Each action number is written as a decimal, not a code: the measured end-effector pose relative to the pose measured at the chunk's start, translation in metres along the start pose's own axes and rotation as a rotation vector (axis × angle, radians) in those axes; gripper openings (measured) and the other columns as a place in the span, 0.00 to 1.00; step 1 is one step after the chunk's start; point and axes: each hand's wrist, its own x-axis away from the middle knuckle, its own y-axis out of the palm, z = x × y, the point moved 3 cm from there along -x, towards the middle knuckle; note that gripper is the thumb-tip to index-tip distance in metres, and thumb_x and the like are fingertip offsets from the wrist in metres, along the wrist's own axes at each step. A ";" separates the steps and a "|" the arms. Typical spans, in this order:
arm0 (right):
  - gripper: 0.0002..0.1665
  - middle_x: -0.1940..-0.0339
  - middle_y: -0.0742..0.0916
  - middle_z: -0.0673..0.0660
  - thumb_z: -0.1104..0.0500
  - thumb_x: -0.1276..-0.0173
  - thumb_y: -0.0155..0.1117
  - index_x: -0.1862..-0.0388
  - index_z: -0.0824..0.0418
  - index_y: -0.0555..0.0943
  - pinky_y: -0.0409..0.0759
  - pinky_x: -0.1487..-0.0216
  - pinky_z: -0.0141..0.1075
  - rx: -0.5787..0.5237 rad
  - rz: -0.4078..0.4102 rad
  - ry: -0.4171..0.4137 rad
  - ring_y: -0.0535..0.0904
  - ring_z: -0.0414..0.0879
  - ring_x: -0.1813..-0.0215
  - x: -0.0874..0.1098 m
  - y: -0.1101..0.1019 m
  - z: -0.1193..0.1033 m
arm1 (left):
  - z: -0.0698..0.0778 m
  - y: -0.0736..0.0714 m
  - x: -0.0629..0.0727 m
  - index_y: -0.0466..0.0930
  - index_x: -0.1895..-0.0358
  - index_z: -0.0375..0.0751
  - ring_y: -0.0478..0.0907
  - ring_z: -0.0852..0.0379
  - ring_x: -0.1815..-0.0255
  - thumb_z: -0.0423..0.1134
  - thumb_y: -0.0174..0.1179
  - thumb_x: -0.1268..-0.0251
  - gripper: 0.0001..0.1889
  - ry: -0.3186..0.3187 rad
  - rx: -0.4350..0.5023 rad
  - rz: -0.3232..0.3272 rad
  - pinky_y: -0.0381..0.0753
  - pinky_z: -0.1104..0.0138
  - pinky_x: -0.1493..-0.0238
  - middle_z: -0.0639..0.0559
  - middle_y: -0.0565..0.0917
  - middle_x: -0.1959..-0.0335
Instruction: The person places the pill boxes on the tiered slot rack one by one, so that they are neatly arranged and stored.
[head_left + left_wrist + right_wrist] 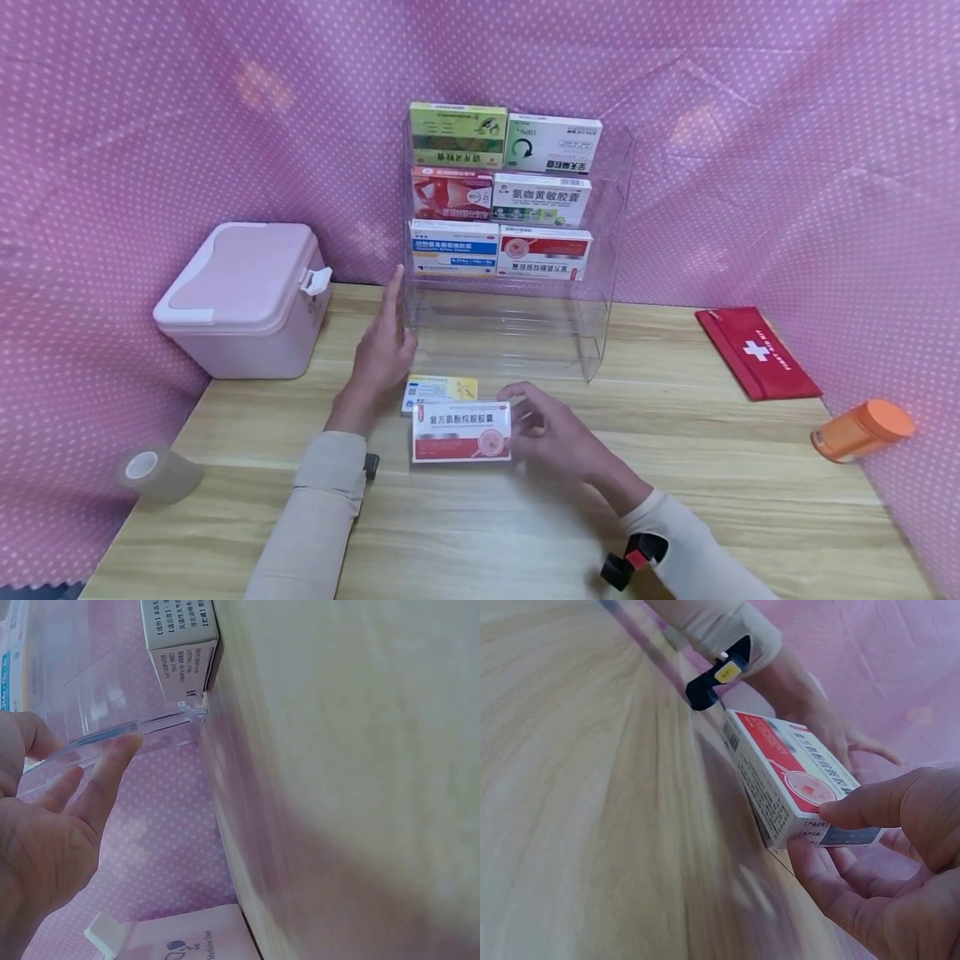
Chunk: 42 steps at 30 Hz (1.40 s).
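Observation:
Between its thumb and fingers, my right hand (551, 433) pinches one end of a red-and-white medicine box (461, 433); the right wrist view shows the thumb on the box's (802, 772) printed front. My left hand (382, 346) is at the left side of a clear display rack (510, 329). In the left wrist view, that hand (52, 832) has its thumb and fingers on either side of the rack's clear side panel (161, 724). A yellow-and-white box (442, 388) lies in front of the rack, partly hidden behind the held box.
Several medicine boxes (543, 200) stand in the rack's upper tiers. A pink lidded case (240, 292) and a tape roll (161, 473) are at left. At right lie a red first aid pouch (757, 354) and an orange bottle (862, 431). A dotted pink cloth (750, 167) hangs behind.

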 end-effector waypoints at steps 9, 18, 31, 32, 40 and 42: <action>0.32 0.44 0.88 0.65 0.72 0.33 0.72 0.33 0.54 0.76 0.90 0.40 0.45 -0.019 0.037 -0.006 0.86 0.53 0.46 -0.001 -0.014 -0.004 | -0.001 0.000 0.000 0.24 0.20 0.96 0.54 0.36 0.10 0.24 0.55 0.25 0.62 -0.009 0.009 -0.005 0.67 0.38 0.17 0.56 0.46 0.08; 0.33 0.44 0.88 0.68 0.75 0.32 0.70 0.31 0.59 0.74 0.90 0.41 0.41 -0.005 0.085 -0.040 0.87 0.56 0.45 -0.005 -0.034 -0.013 | -0.002 0.001 -0.001 0.24 0.21 0.97 0.54 0.34 0.11 0.25 0.54 0.24 0.62 -0.028 0.004 -0.016 0.68 0.35 0.19 0.56 0.45 0.08; 0.33 0.44 0.89 0.69 0.75 0.31 0.70 0.31 0.58 0.73 0.91 0.44 0.38 0.095 0.193 -0.075 0.88 0.60 0.44 -0.008 -0.064 -0.028 | -0.002 0.001 -0.001 0.26 0.17 0.91 0.54 0.35 0.11 0.25 0.54 0.25 0.60 -0.016 0.008 -0.017 0.67 0.35 0.18 0.58 0.43 0.08; 0.33 0.44 0.89 0.70 0.75 0.31 0.69 0.31 0.58 0.73 0.91 0.45 0.37 0.097 0.205 -0.080 0.88 0.61 0.44 -0.008 -0.067 -0.029 | -0.002 0.001 0.000 0.26 0.16 0.89 0.54 0.35 0.11 0.24 0.54 0.25 0.60 -0.013 0.005 -0.016 0.67 0.35 0.18 0.58 0.43 0.08; 0.32 0.41 0.88 0.70 0.76 0.29 0.67 0.29 0.60 0.72 0.92 0.48 0.35 0.170 0.315 -0.112 0.88 0.63 0.43 -0.015 -0.093 -0.046 | -0.002 0.001 -0.001 0.25 0.17 0.91 0.53 0.35 0.10 0.24 0.54 0.25 0.61 -0.019 0.002 -0.021 0.66 0.35 0.18 0.59 0.42 0.08; 0.32 0.40 0.88 0.70 0.75 0.28 0.67 0.29 0.59 0.71 0.93 0.48 0.38 0.180 0.342 -0.116 0.88 0.64 0.42 -0.018 -0.100 -0.050 | -0.002 0.001 -0.001 0.24 0.19 0.93 0.53 0.35 0.10 0.24 0.54 0.25 0.61 -0.020 -0.002 -0.021 0.66 0.35 0.18 0.59 0.42 0.08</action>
